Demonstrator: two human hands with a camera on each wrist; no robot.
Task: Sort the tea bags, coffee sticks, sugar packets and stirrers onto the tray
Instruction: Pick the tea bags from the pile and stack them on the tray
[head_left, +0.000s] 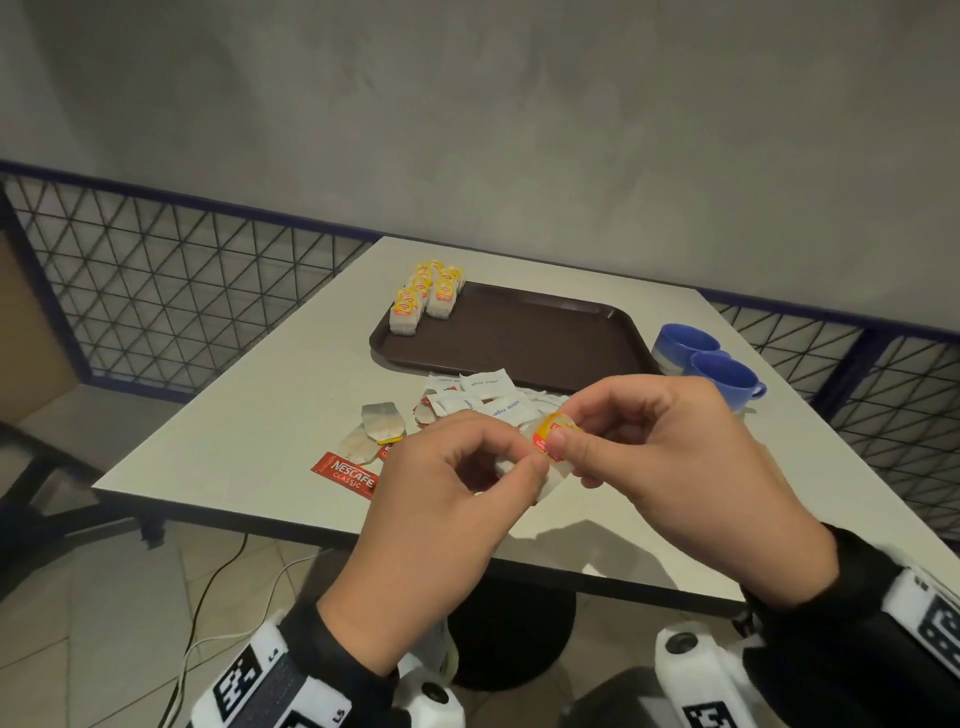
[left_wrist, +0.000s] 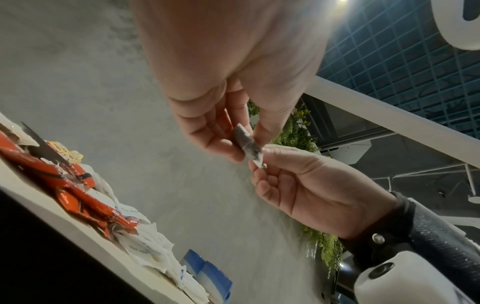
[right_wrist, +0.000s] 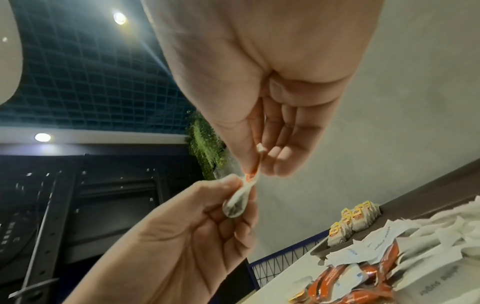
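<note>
Farthest left of the grip, a red Nescafe coffee stick (head_left: 345, 475) lies flat on the table (head_left: 249, 415), near its front edge. Just right of it, loose tea bags (head_left: 383, 423) rest with a yellow tag showing, close beside the left hand (head_left: 441, 530).

That hand's grip is narrow: thumb and forefinger pinch the pouch end of a held tea bag (head_left: 555, 441), the other fingers curled underneath. The left wrist view shows the dark pouch (left_wrist: 246, 144) nipped between the fingertips of both hands; the right wrist view shows it bulging below the left thumb (right_wrist: 235, 206).

The right hand (head_left: 675, 467) meets the left just above the table's near half. Its grip is equally narrow, thumb and forefinger closed on the yellow-and-red tag of the same bag, so both hands share one bag in the air, clear of the tabletop.

Beyond the grip, a heap of white sugar packets (head_left: 485, 397) lies mixed with more red sticks, between the hands and the tray (head_left: 545, 343). The brown tray sits farther back still, and in its far left corner stands a cluster of sorted tea bags (head_left: 423, 299) with yellow tags, upright in rows. The rest of the tray floor shows bare brown.

Right of the grip and back a little, two blue cups (head_left: 709, 361) stand touching each other, just beside the tray's right edge.
</note>
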